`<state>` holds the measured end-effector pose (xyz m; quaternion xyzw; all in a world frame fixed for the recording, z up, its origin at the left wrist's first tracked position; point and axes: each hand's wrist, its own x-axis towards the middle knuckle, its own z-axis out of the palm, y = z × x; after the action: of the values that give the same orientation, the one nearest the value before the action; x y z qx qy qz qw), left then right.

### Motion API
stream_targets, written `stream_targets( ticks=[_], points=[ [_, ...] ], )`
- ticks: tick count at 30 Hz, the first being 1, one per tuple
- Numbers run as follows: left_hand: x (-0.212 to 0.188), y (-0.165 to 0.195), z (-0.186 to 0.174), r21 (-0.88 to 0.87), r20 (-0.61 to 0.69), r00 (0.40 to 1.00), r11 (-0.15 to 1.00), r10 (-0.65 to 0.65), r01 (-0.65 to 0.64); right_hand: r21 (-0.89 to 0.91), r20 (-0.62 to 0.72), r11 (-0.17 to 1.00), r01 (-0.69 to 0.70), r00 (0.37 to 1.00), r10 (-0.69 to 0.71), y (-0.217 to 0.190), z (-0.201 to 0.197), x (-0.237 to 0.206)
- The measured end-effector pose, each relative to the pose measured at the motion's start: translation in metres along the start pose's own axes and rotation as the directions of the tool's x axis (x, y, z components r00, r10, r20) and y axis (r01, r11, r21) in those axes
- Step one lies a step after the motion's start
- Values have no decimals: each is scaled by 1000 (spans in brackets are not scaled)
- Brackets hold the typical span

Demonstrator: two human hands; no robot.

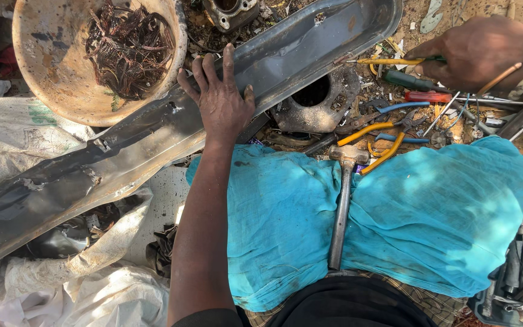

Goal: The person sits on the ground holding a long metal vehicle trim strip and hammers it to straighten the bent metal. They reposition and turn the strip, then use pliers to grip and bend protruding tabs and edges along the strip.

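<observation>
Head view of salvage work on a long grey metal trough point(152, 127), which lies diagonally across the ground from the lower left to the upper right. The left hand point(222, 100) lies palm-down on the trough's raised near edge around mid-length, fingers point(204, 75) spread apart and flat, not curled around anything; the forearm runs straight back to the body across a turquoise cloth point(425, 212) draped over the lap. The right hand point(482, 51), at the upper right, is closed on a yellow-shafted screwdriver point(388, 61), whose tip meets the trough's rim near its far end.

The step in hand appears to be prying or loosening a fitting at that rim while the left hand steadies the piece. The next move would probably call for firm downward pressure from the left palm, so that force on the tool does not shift the trough.

A hammer point(341, 200) lies on the cloth, head away from the body. Yellow-handled pliers point(373, 142) and a red-handled screwdriver point(428, 96) lie on the ground beyond it, and a round pan of tangled wire point(129, 45) stands at the upper left.
</observation>
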<state>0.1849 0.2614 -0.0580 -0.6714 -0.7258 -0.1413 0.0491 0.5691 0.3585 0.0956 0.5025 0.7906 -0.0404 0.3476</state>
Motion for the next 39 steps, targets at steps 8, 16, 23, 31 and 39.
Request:
stream_targets(
  ticks=[8,16,23,31,39],
  points=[
    [-1,1,-3,-19,-47,999,1000,16,-17,42,34,997,72,997,-73,16,-14,25],
    [2,-1,-5,-25,-16,1000,1000,16,-17,139,-190,984,115,978,-87,15,30,11],
    [13,-1,-4,23,177,983,999,-41,37,504,-296,851,146,955,12,2,68,-14],
    [13,-1,-6,19,207,976,998,-65,62,860,-198,497,110,972,127,-23,101,-19],
    [10,3,-11,7,129,991,1000,-26,25,547,-262,832,96,963,61,-15,71,-28]
  ],
)
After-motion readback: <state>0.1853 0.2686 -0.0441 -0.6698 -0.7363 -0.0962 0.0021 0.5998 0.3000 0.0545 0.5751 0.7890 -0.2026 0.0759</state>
